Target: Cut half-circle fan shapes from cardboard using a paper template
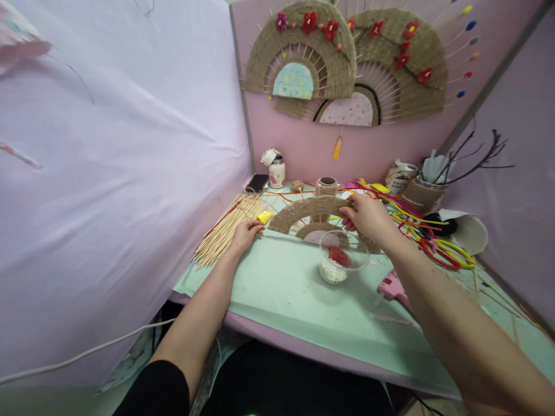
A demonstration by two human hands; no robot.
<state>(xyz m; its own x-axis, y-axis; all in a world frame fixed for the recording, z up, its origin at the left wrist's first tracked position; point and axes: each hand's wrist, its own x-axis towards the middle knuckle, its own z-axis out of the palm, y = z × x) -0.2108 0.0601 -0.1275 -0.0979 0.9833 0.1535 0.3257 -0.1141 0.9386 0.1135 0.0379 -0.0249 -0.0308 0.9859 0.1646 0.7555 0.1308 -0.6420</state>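
Note:
A half-round fan (303, 209) wound with brown twine over thin sticks stands tilted up on the table, with a pale pink half-circle at its base. My right hand (366, 216) grips its upper right band between thumb and fingers. At the fan's left lower corner, the fingers of my left hand (246, 236) are pressed together on its end, beside a small yellow piece (265, 217). In front of the fan is a clear plastic cup (333, 274) holding white and red beads; it hides part of the fan's lower right.
Bamboo sticks (225, 234) lie left; a phone (257, 183), white jar (277, 172) and twine spool (326, 186) stand behind. Right are coloured fuzzy stems (433, 245), a pink glue gun (393, 288) and a pot of branches (427, 193). Finished fans (299, 34) hang above.

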